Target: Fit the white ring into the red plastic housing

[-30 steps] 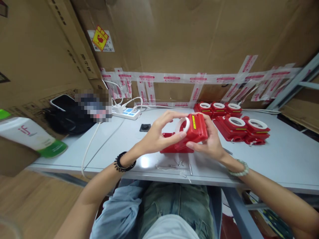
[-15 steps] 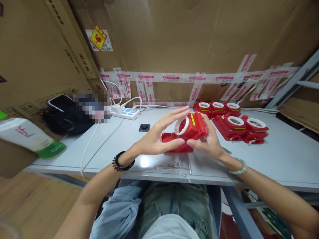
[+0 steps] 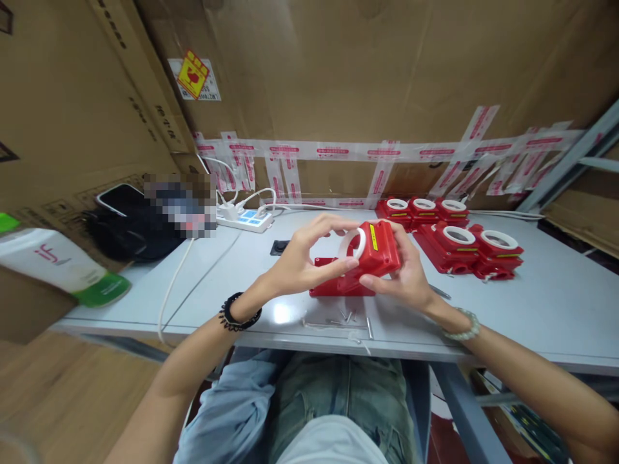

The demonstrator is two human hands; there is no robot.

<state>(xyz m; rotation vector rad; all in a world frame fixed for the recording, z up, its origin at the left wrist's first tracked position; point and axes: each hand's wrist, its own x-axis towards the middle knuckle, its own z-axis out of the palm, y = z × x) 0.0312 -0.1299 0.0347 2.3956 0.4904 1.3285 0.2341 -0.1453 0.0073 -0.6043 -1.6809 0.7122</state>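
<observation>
A red housing cover (image 3: 384,254) with a yellow label is tilted between my hands, its round opening facing left. My right hand (image 3: 410,276) grips its right end, the thumb along the lower edge. At the opening sits a white ring (image 3: 362,241), and my left hand (image 3: 294,263) curves around it, thumb at the bottom and fingers over the top. Under the cover a red base (image 3: 321,287) lies on the table, partly hidden. Several small screws (image 3: 347,316) and an L-shaped hex key (image 3: 370,328) are near the table's front edge.
Several red housings with white rings (image 3: 459,235) stand at the right. A power strip (image 3: 249,220) with plugs and a small black square part (image 3: 279,247) are at the back left. A white-green tube (image 3: 62,261) is far left. Cardboard (image 3: 338,77) walls the back.
The fingers of my left hand have bent more around the ring. The cover has turned slightly in my hands and stays above the base.
</observation>
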